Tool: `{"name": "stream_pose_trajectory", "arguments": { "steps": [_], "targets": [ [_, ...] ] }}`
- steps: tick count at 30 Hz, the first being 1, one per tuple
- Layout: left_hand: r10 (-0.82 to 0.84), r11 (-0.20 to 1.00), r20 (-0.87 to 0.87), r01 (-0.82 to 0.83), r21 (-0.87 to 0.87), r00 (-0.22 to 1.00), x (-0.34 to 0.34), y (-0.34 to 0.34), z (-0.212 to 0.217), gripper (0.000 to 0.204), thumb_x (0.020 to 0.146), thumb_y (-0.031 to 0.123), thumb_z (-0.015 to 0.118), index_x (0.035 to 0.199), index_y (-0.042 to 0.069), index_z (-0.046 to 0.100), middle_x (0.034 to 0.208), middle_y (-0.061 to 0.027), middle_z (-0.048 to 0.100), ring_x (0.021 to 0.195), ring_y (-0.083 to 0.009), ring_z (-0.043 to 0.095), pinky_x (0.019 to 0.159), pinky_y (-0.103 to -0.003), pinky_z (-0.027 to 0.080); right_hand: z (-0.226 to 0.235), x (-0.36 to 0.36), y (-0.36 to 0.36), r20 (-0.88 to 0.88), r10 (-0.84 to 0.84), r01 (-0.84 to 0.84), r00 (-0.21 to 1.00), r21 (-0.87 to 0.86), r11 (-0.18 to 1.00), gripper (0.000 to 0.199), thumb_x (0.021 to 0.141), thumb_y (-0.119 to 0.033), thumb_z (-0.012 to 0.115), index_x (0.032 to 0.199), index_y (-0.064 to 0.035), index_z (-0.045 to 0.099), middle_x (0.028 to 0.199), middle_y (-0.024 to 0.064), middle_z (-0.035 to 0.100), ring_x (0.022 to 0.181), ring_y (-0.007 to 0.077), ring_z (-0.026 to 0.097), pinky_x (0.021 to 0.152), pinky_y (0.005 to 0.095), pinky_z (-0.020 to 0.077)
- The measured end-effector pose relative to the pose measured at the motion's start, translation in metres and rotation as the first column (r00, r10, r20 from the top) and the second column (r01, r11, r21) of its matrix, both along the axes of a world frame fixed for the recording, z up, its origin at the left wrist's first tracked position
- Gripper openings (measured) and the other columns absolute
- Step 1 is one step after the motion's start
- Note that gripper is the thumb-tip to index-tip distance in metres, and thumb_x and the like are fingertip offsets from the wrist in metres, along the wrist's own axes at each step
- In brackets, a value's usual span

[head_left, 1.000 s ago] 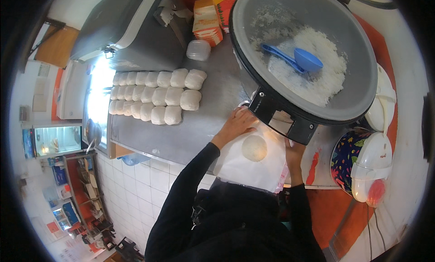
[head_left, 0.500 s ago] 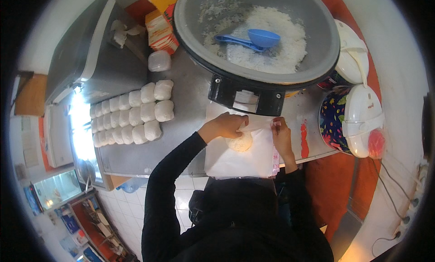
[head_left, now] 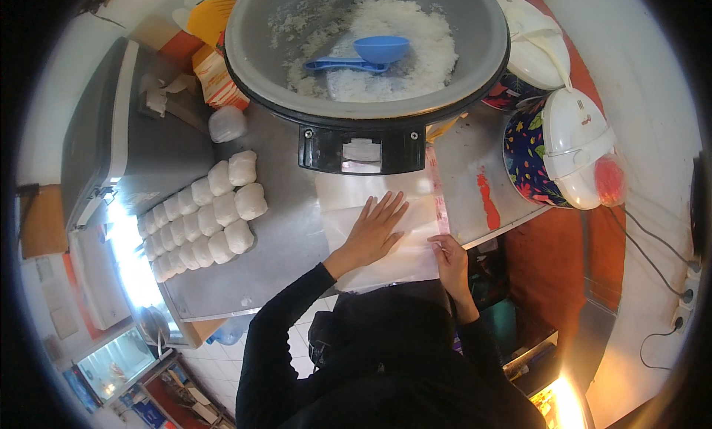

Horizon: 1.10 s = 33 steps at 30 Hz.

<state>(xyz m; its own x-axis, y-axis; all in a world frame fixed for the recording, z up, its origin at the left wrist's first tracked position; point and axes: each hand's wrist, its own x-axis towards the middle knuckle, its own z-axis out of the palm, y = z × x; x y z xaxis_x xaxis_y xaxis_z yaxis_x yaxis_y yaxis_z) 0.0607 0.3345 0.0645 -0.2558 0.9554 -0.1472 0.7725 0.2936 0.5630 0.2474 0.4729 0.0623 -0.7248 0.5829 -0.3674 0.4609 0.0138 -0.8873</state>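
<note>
Spread palm-down, the left hand [head_left: 377, 232] presses on the white paper [head_left: 414, 215] that lies on the tabletop [head_left: 289, 218] at the near side of the rice pot [head_left: 363, 110]. The right hand [head_left: 453, 266] curls with thumb and forefinger at the paper's right edge and seems to pinch it. Smoothing and squaring the paper looks to be the step in hand; as a judgement, the next move calls for a light pinch on the right, since so thin a sheet could crease, while the left palm steadies it.

Large, grey and round, the pot is uncovered and holds white rice [head_left: 423, 36], with scattered grains toward its left wall. A blue scoop [head_left: 382, 49] lies on the rice, handle pointing left. To the near left of the pot, white rounded bundles [head_left: 209, 219] sit in three close rows; their contents are hidden. Left of the pot are a small whitish tub [head_left: 228, 124], contents unclear, and, farther off, a closed grey cooler box [head_left: 167, 154]. Right of the pot stand two floral food warmers [head_left: 526, 162] with white lids on, so their insides do not show.
</note>
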Motion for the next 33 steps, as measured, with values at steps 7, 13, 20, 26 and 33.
{"name": "stream_pose_trajectory", "arguments": {
  "steps": [7, 13, 20, 26, 33],
  "targets": [
    [-0.156, 0.985, 0.045, 0.152, 0.075, 0.987, 0.001, -0.016, 0.005, 0.062, 0.095, 0.04, 0.038, 0.148, 0.009, 0.026, 0.155, -0.0093, 0.021, 0.145, -0.0277, 0.011, 0.118, -0.05, 0.004, 0.036, 0.008, -0.016, -0.043, 0.255, -0.256, 0.966, -0.301, 0.918, 0.025, 0.083, -0.001, 0.066, 0.108, -0.0006, 0.065, 0.117, 0.0115, 0.059, 0.097, 0.0135, 0.059, 0.079, 0.0271, 0.0531],
    [-0.149, 0.98, 0.032, 0.143, 0.14, 0.988, 0.008, -0.017, 0.004, 0.061, 0.097, 0.044, 0.034, 0.143, 0.004, 0.033, 0.153, -0.0102, 0.026, 0.145, -0.0263, 0.013, 0.118, -0.047, 0.004, 0.053, -0.045, -0.013, 0.043, 0.373, -0.244, 0.927, 0.824, 0.511, 0.021, 0.076, -0.002, 0.069, 0.097, -0.0039, 0.067, 0.098, 0.0135, 0.063, 0.084, 0.0324, 0.064, 0.073, 0.0399, 0.051],
    [0.131, 0.991, 0.758, -0.096, -0.09, 0.639, -0.039, -0.022, 0.03, 0.064, 0.092, 0.044, 0.054, 0.136, -0.001, 0.042, 0.143, -0.0222, 0.039, 0.134, -0.033, 0.036, 0.113, -0.042, 0.025, -0.001, -0.083, 0.019, -0.04, 0.301, -0.259, 0.953, 0.411, 0.874, 0.011, 0.082, -0.007, 0.064, 0.091, -0.0024, 0.061, 0.083, 0.0193, 0.065, 0.081, 0.0399, 0.063, 0.072, 0.0434, 0.049],
    [0.305, 0.932, 0.452, -0.166, -0.321, 0.838, -0.055, -0.07, 0.005, 0.056, 0.086, 0.036, 0.065, 0.127, 0.0, 0.051, 0.109, -0.0209, 0.064, 0.102, -0.0317, 0.061, 0.088, -0.037, 0.047, -0.014, -0.082, 0.014, 0.019, 0.233, -0.218, 0.972, 0.44, 0.871, 0.01, 0.084, -0.009, 0.063, 0.092, -0.0025, 0.062, 0.083, 0.0215, 0.065, 0.077, 0.0391, 0.063, 0.069, 0.0417, 0.0495],
    [0.642, 0.767, 0.082, -0.64, -0.049, 0.763, -0.009, -0.057, -0.029, 0.034, 0.078, 0.023, 0.07, 0.105, 0.008, 0.058, 0.085, -0.013, 0.065, 0.088, -0.0274, 0.06, 0.081, -0.041, 0.042, -0.032, -0.093, -0.007, 0.239, 0.206, -0.315, 0.949, 0.677, 0.665, 0.025, 0.076, -0.009, 0.068, 0.101, -0.0096, 0.063, 0.111, 0.0122, 0.056, 0.109, 0.0297, 0.053, 0.083, 0.0362, 0.0464]
  ]
}}
